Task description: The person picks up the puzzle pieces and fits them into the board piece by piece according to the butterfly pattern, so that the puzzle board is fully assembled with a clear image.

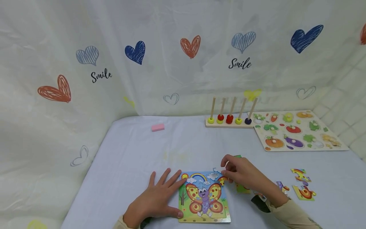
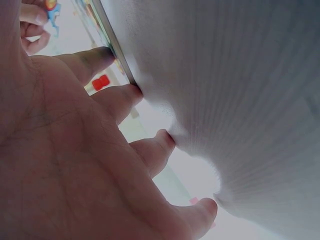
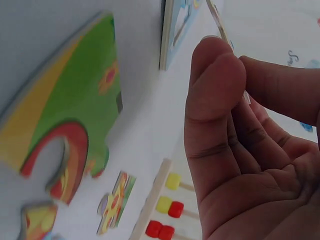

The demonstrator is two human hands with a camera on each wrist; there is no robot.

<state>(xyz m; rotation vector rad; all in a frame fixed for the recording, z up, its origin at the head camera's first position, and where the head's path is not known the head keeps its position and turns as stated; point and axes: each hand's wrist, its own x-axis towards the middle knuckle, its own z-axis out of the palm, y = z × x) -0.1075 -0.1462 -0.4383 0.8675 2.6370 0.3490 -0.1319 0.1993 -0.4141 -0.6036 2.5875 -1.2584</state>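
A butterfly jigsaw puzzle (image 1: 204, 220) lies flat in its square tray, its butterfly, rainbow and sun picture showing. My left hand (image 1: 155, 197) is spread on the table at its left side, with thumb and index finger touching the left edge. Over the upper right corner, my right hand (image 1: 243, 171) pinches a puzzle piece (image 1: 222, 180) between thumb and fingers. That piece carries part of the orange wing and blue sky. Under and beside the right hand lies a green puzzle piece (image 1: 243, 189), partly hidden by it.
Several loose puzzle pieces (image 1: 306, 193) are scattered at the right. Behind them lies a vegetable peg board (image 1: 307, 149). A bead stacker (image 1: 226, 125) with wooden rods stands at the back, and a pink block (image 1: 158, 127) sits farther left.
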